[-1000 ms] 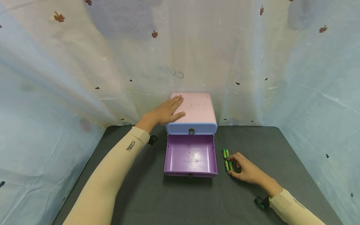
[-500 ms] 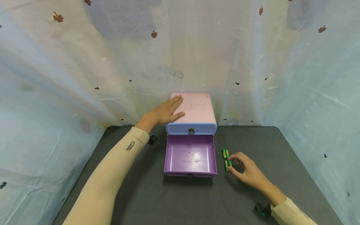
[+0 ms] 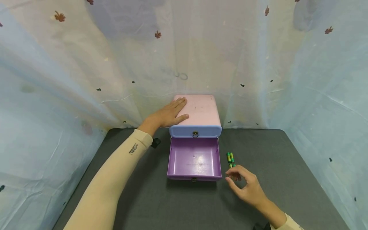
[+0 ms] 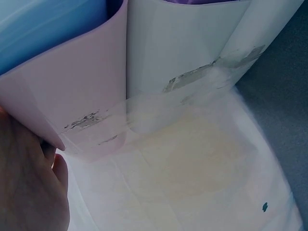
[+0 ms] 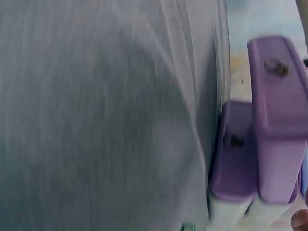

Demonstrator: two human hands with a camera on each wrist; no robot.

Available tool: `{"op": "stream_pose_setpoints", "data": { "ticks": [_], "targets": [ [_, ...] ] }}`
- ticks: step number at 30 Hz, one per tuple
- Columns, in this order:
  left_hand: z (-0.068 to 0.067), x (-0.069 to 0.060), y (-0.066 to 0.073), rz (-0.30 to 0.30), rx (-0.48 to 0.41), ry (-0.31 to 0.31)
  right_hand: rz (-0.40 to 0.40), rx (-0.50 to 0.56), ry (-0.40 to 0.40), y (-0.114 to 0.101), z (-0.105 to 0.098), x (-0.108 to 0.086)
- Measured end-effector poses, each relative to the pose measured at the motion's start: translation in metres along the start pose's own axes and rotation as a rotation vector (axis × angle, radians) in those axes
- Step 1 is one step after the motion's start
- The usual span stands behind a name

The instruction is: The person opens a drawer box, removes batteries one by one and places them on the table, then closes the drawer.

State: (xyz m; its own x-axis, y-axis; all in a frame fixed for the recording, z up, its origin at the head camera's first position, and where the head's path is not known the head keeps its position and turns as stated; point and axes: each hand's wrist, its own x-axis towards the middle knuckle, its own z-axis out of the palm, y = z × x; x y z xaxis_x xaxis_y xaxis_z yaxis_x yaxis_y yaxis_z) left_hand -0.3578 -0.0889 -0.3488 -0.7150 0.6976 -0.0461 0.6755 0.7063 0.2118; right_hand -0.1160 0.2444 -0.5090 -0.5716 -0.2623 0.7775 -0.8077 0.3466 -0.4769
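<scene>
My left hand (image 3: 168, 115) rests flat on the pink top (image 3: 202, 110) of a small drawer chest, fingers spread. Beneath the blue drawer front (image 3: 195, 131), a purple drawer (image 3: 194, 159) is pulled out with nothing inside. In the left wrist view, the left hand (image 4: 31, 180) lies against the pink casing (image 4: 72, 91). My right hand (image 3: 247, 187) hovers right of the drawer's front corner, fingers loosely bent, a gap between thumb and forefinger, nothing visible between them. Small green batteries (image 3: 230, 157) lie just beyond it in two pairs; the hand partly covers the nearer pair (image 3: 231, 166).
A lower purple drawer (image 5: 236, 159) appears in the right wrist view, below the pulled-out one. The chest stands on a dark grey tabletop (image 3: 256, 143). Behind it hangs a pale patterned curtain (image 3: 201, 57). Clear tape (image 4: 192, 79) crosses the casing's back.
My right hand has let go of a battery in the nearer pair and drawn back towards me and slightly left. The left hand and drawer have stayed put.
</scene>
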Motion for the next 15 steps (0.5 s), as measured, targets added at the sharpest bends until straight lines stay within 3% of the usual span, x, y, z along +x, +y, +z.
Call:
{"op": "stream_pose_setpoints", "data": {
  "ticks": [8, 15],
  "targets": [
    [0.0, 0.0, -0.001, -0.002, 0.01, 0.004, -0.053, 0.12, -0.053, -0.024, 0.032, -0.005],
    [0.0, 0.0, 0.0, 0.0, 0.007, 0.003, 0.014, 0.163, -0.133, -0.029, 0.054, -0.014]
  ]
}}
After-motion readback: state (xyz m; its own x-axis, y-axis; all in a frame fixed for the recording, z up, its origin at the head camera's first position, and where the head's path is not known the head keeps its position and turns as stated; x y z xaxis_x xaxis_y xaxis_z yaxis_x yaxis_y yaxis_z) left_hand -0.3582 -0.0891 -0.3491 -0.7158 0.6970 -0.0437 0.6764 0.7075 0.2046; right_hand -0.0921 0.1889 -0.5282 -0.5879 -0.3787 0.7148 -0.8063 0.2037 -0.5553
